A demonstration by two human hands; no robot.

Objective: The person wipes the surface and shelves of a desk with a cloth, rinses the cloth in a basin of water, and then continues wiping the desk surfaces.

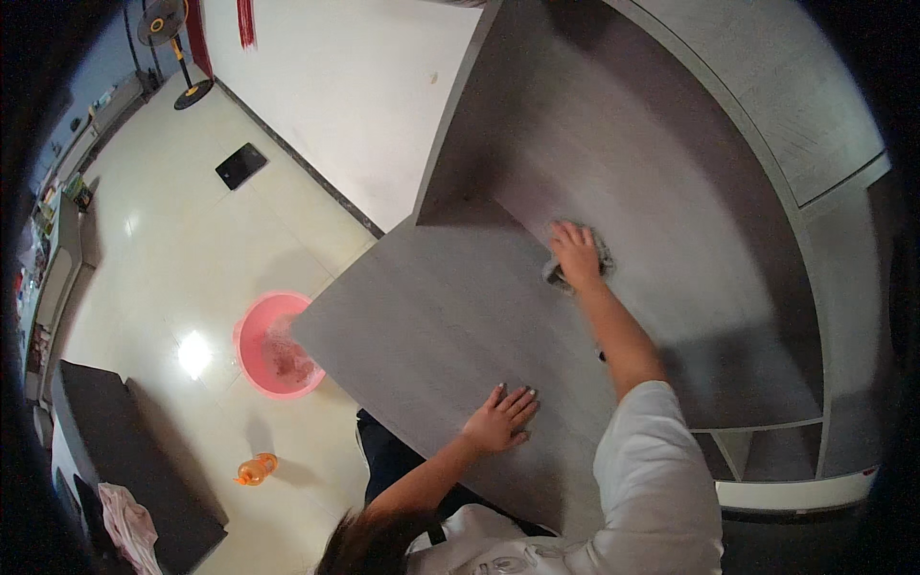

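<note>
My right hand (576, 254) presses a grey cloth (603, 253) against the upright back panel (611, 165) of a grey wood-grain cabinet, low down where the panel meets the desktop (417, 309). Most of the cloth is covered by the palm; its edges show on both sides of the hand. Nearer to my body, my left hand (501, 418) lies flat on the desktop with its fingers spread and nothing in it. A small dark round spot beside my right forearm is partly hidden, and I cannot tell what it is.
Past the desktop's left corner, a pink plastic basin (248, 345) with sudsy water stands on the tiled floor. An orange bottle (256, 469), a black flat panel (241, 166) and a pedestal fan (192, 93) are farther off. A dark bench (129, 445) bears a pink cloth (129, 525).
</note>
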